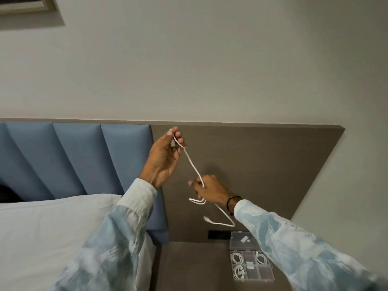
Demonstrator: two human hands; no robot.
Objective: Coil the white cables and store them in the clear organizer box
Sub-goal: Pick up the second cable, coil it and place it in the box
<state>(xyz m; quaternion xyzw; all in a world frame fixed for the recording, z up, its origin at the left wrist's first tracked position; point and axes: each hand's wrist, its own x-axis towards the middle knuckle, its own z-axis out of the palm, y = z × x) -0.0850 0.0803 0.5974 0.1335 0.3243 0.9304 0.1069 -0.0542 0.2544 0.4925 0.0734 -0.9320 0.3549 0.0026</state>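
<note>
I held the white cable (192, 164) up in front of the brown headboard panel (262, 160), well above the clear organizer box (251, 257) that sat open on the table (195, 267) below. My left hand (165, 156) was the higher one, its grip pinched around the plug end near the top edge of the panel. My right hand (207, 187) was lower and closer to the box, its grip pressed on the cable where a small loop hung beneath the fingers. Between my 2 hands the cable ran taut on a slant, down and to the right from the left grip. The loose tail dropped from my right hand toward the box, its free connector dangling just above the lid. At least 3 coiled cables lay in the box's compartments. I judged the right hand, being nearer, would gather the next loop while the left fed slack downward.
</note>
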